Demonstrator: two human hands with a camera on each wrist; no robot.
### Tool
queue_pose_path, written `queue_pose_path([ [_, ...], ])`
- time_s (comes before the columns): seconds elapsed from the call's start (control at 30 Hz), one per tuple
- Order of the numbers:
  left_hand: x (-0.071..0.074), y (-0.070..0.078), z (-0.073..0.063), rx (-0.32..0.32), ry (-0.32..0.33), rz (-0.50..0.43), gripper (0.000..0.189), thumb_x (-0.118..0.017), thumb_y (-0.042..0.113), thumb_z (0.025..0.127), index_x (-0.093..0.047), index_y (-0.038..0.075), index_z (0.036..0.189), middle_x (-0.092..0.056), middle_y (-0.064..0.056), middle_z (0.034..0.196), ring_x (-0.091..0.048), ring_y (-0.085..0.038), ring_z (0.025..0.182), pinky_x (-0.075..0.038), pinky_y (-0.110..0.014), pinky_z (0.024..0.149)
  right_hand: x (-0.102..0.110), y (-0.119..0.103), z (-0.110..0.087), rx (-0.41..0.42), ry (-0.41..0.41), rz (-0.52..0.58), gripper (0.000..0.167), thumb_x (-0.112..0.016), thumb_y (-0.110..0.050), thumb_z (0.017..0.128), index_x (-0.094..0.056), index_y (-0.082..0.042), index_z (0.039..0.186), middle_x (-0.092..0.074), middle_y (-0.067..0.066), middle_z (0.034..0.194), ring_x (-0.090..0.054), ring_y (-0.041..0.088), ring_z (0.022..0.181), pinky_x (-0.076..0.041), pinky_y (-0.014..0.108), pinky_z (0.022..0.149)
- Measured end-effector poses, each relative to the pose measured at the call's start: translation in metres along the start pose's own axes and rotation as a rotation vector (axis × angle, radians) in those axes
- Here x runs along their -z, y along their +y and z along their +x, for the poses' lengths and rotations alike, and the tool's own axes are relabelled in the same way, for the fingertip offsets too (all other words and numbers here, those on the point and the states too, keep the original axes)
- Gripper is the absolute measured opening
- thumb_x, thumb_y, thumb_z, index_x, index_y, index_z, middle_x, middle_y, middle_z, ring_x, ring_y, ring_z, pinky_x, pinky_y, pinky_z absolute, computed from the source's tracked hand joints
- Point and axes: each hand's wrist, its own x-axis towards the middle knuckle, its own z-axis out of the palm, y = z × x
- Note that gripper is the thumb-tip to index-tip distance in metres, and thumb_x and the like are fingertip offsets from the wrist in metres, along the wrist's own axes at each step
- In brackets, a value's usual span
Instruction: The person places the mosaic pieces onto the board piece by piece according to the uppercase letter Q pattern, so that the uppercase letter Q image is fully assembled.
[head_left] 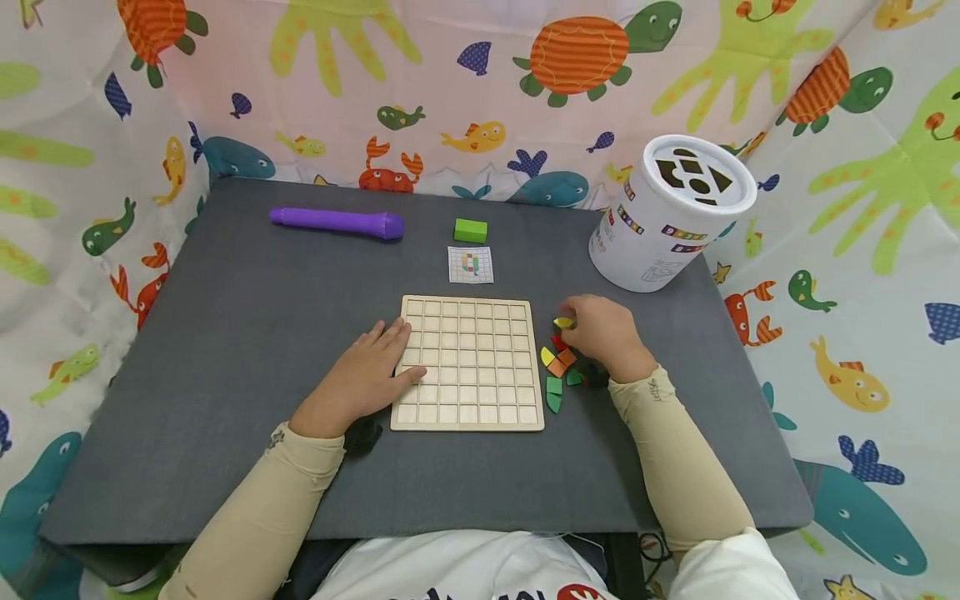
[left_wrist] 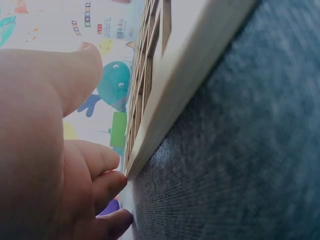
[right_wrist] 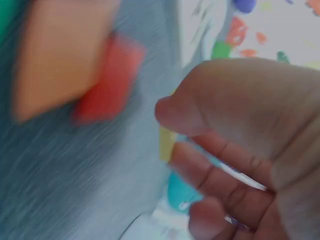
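Note:
A wooden grid board (head_left: 468,425) lies flat on the grey table. My left hand (head_left: 360,375) rests at its left edge with fingers extended, the thumb over the rim. In the left wrist view the fingers (left_wrist: 107,187) lie beside the board's side. To the right of the board, my right hand (head_left: 606,333) pinches a yellow block (right_wrist: 166,144) between thumb and finger. Beneath and beside that hand lie a red block (head_left: 558,342), orange blocks (head_left: 561,362), another yellow block (head_left: 547,357) and green blocks (head_left: 554,393). The right wrist view is blurred.
Behind the board lie a pattern card (head_left: 471,265) and a bright green block (head_left: 471,231). A purple microphone-shaped stick (head_left: 336,222) is at the back left. A white bucket with a shape-cutout lid (head_left: 652,233) stands back right. Printed curtains (head_left: 450,83) enclose the table.

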Motion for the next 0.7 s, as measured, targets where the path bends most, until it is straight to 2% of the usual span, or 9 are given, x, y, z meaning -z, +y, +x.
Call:
queue_pose_path([
  [0.17, 0.001, -0.002, -0.001, 0.005, 0.006, 0.004, 0.087, -0.048, 0.058, 0.111, -0.020, 0.001, 0.169, -0.018, -0.017, 0.175, -0.014, -0.043, 0.161, -0.016, -0.060, 0.127, 0.003, -0.042, 0.013, 0.187, 0.003, 0.023, 0.038, -0.080, -0.017, 0.091, -0.078, -0.012, 0.129, -0.075, 0.005, 0.118, -0.068, 0.021, 0.095, -0.059, 0.044, 0.078],
  [0.37, -0.003, -0.002, -0.003, 0.002, 0.019, -0.002, 0.085, -0.048, 0.059, 0.110, -0.023, 0.001, 0.169, -0.020, -0.017, 0.175, -0.016, -0.044, 0.160, -0.019, -0.061, 0.127, -0.009, -0.098, 0.036, 0.380, -0.055, -0.008, 0.026, -0.083, -0.018, 0.094, -0.083, -0.017, 0.120, -0.076, 0.000, 0.120, -0.071, 0.018, 0.101, -0.060, 0.040, 0.082],
  [0.5, -0.005, 0.001, -0.002, -0.003, 0.027, 0.009, 0.085, -0.048, 0.058, 0.111, -0.025, 0.001, 0.168, -0.022, -0.017, 0.174, -0.018, -0.045, 0.159, -0.021, -0.061, 0.126, -0.022, -0.121, 0.047, 0.446, -0.066, -0.010, 0.018, -0.081, -0.016, 0.094, -0.086, -0.019, 0.111, -0.076, -0.001, 0.118, -0.072, 0.018, 0.105, -0.061, 0.038, 0.081],
  [0.7, -0.001, 0.001, 0.000, 0.000, 0.014, 0.030, 0.084, -0.046, 0.059, 0.111, -0.025, 0.003, 0.169, -0.020, -0.016, 0.175, -0.017, -0.044, 0.160, -0.021, -0.061, 0.126, -0.037, -0.133, 0.060, 0.507, -0.040, -0.022, 0.011, -0.080, -0.016, 0.099, -0.088, -0.019, 0.106, -0.077, -0.004, 0.113, -0.073, 0.014, 0.103, -0.062, 0.035, 0.085],
])
